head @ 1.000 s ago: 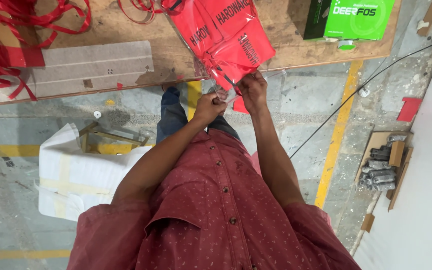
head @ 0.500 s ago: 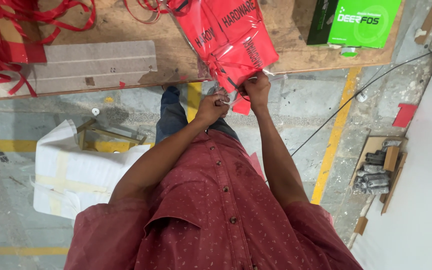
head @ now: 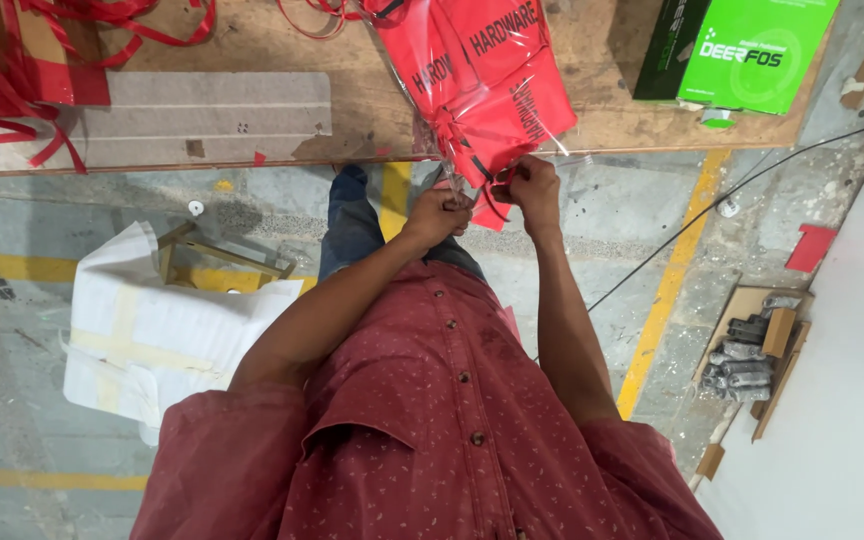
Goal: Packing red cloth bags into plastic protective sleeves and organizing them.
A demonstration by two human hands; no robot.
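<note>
Both hands (head: 482, 200) pinch the clear bag (head: 482, 80) holding red packets

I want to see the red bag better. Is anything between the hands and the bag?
No. The left hand and right hand already pinch the red bag at its lower end, by the wooden table edge.

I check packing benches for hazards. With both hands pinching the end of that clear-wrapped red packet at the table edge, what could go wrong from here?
1. The red packet overhangs the wooden table edge; held only at its end by the left hand and right hand, it might slide off.
2. The thin clear wrap could tear under the pinch.
3. Loose red straps and a black cable on the floor could snag or trip.
</note>
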